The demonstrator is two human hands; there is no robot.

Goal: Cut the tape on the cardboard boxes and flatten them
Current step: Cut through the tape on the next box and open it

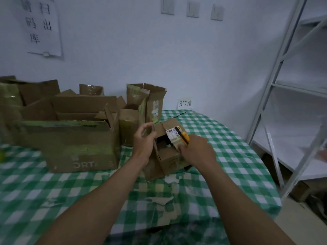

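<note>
Head view, centre: left hand (pixel 144 143) pinches a flap of the small box (pixel 168 156), right hand (pixel 197 152) grips orange knife (pixel 185 137). Box likely light, flimsy; brace at stiff corners, not panels.

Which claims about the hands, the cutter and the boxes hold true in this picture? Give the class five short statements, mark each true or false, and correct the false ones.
1. The right hand holds an orange-handled cutter. True.
2. The left hand lies flat on the tablecloth. False: it grips a raised flap of the small box.
3. The small box is already flattened. False: it stands on the table with its top open.
4. The tablecloth is checked green and white. True.
5. The large box stands to the right of the small box. False: it stands to its left.
</note>
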